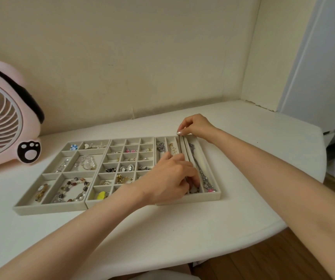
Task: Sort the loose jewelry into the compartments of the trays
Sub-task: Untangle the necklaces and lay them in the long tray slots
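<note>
Three beige trays lie side by side on the white table: a left tray [47, 209] with bracelets, a middle tray [110, 141] of small cells with earrings and rings, and a right tray [216, 194] of long slots. A thin dark necklace [182, 146] is stretched along the third slot. My right hand [196, 126] pinches its far end at the tray's back rim. My left hand [172, 174] pinches its near end, low in the same slot. A silver necklace [200, 168] with a pink pendant fills the rightmost slot.
A pink fan [2, 118] with a paw-print foot stands at the table's left. The wall runs close behind the trays. The table's right edge drops to a wooden floor [283, 259]. Bare table top lies in front of the trays.
</note>
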Motion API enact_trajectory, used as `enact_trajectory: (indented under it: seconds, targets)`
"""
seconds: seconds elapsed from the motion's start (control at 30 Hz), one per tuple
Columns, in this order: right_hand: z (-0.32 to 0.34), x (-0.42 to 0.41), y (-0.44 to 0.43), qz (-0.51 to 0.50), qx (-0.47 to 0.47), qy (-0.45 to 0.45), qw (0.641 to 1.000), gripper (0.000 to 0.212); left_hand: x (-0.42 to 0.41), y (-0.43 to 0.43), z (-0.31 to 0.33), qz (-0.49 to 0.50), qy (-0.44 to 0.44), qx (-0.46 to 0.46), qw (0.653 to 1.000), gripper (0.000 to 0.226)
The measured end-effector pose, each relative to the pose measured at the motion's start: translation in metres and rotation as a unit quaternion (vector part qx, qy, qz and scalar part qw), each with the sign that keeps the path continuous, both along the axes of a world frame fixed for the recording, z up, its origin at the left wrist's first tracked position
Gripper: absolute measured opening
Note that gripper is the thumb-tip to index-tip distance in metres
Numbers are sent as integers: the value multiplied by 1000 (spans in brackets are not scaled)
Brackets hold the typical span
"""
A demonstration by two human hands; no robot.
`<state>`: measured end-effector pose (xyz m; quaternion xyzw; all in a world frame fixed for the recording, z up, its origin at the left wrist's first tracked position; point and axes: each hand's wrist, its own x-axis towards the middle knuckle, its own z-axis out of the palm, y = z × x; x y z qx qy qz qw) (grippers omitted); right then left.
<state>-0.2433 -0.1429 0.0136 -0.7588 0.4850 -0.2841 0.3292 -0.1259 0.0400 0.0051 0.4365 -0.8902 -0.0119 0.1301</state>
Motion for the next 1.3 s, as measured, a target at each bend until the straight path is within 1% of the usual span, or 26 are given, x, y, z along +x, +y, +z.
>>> enact_trajectory:
  seconds: [0.17,0.4,0.5,0.6,0.67,0.73,0.87,0.93,1.1,1.2,1.3]
  targets:
    - [-3,1,0,-2,-8,34,999,10,-1,0,1,-1,0,1,1000,37]
    - [-5,3,1,2,-20,80,997,16,-1,0,0,0,7,2,1000,38]
    - [-4,2,2,-5,-28,73,997,15,0,-1,-1,3,9,-4,1000,38]
    - [4,-4,4,-36,-52,70,996,12,1,-2,0,12,25,-10,1000,39]
    - [12,-10,3,-67,-58,103,991,12,1,-2,1,23,46,-23,998,39]
    - [17,-14,1,-94,-46,160,982,15,0,-2,2,34,68,-40,996,41]
    - [14,-12,4,-89,-8,266,960,39,-3,-4,0,58,82,-62,993,44]
    - [11,-10,8,-80,-11,291,953,41,-4,-6,-1,72,86,-67,991,44]
    - [4,-8,13,-75,-20,282,956,29,-6,-6,0,88,98,-62,989,45]
    - [6,-10,14,-76,-12,273,959,29,-7,-7,1,75,87,-56,992,47]
    - [10,-14,13,-73,-9,236,969,35,-11,-7,1,59,78,-47,994,48]
